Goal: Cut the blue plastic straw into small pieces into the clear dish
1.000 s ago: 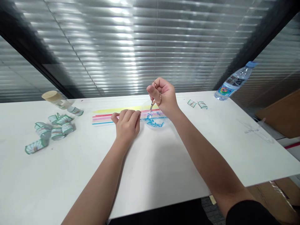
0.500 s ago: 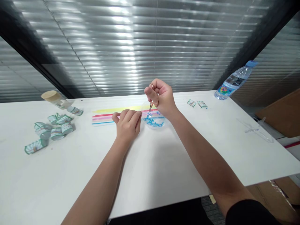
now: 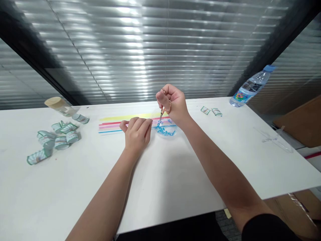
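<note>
Head view: centre frame, the right hand (image 3: 177,106) grips scissors (image 3: 162,113) above a clear bowl (image 3: 165,137) holding blue snippets (image 3: 170,133). The left hand (image 3: 136,134) covers coloured strips (image 3: 110,124), its pinch hidden; slipping scissors could nick it or scatter snippets.

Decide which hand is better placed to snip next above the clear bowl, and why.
Probably the right hand: it holds the scissors, pointed down at the clear bowl of blue pieces. The left hand, at the coloured strips beside the bowl, has no scissors.
</note>
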The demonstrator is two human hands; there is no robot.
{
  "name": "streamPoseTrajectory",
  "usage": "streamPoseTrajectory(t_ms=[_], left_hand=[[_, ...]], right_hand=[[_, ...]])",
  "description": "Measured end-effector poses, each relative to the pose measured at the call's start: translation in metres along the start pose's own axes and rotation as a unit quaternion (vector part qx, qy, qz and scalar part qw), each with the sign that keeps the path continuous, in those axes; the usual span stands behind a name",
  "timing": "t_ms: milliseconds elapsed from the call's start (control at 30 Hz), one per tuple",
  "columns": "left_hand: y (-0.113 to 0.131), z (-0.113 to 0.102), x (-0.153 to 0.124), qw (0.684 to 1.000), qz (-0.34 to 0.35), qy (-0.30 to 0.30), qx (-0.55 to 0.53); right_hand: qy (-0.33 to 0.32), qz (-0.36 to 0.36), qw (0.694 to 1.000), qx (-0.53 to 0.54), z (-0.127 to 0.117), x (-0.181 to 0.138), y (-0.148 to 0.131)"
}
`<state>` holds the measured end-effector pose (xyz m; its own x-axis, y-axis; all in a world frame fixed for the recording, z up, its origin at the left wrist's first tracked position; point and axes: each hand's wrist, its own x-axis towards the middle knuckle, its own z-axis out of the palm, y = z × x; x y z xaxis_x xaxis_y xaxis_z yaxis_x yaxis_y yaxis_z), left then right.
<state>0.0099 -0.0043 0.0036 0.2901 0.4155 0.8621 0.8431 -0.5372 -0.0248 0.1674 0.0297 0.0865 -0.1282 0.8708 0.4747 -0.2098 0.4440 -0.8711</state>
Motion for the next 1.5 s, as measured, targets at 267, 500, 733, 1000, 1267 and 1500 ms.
streamPoseTrajectory(t_ms=[267, 500, 733, 1000, 1267, 1500], left_hand=[[0.0001, 0.0007, -0.0004, 1.000, 0.001, 0.002, 0.000], [0.0006, -0.0003, -0.0003, 1.000, -0.024, -0.015, -0.011], [0.0001, 0.0005, -0.0010, 0.999, -0.039, -0.023, -0.018], [-0.0001, 0.0006, -0.0010, 0.999, -0.027, -0.022, -0.015], [0.0003, 0.0007, -0.0006, 0.999, -0.032, -0.033, -0.015], [0.0007, -0.0001, -0.0006, 0.999, -0.027, -0.035, -0.017]], right_hand=[[0.002, 0.001, 1.000, -0.007, 0.0004, -0.0001, -0.0016], [0.000, -0.002, 1.000, -0.004, 0.0005, -0.0002, -0.0011], [0.001, 0.017, 1.000, -0.010, -0.0002, 0.0005, 0.0018], [0.025, 0.007, 1.000, -0.006, 0.0019, -0.0001, -0.0007], [0.035, 0.010, 0.999, -0.015, -0.0004, -0.0007, -0.0053], [0.008, -0.014, 1.000, -0.022, 0.0002, -0.0011, -0.0028]])
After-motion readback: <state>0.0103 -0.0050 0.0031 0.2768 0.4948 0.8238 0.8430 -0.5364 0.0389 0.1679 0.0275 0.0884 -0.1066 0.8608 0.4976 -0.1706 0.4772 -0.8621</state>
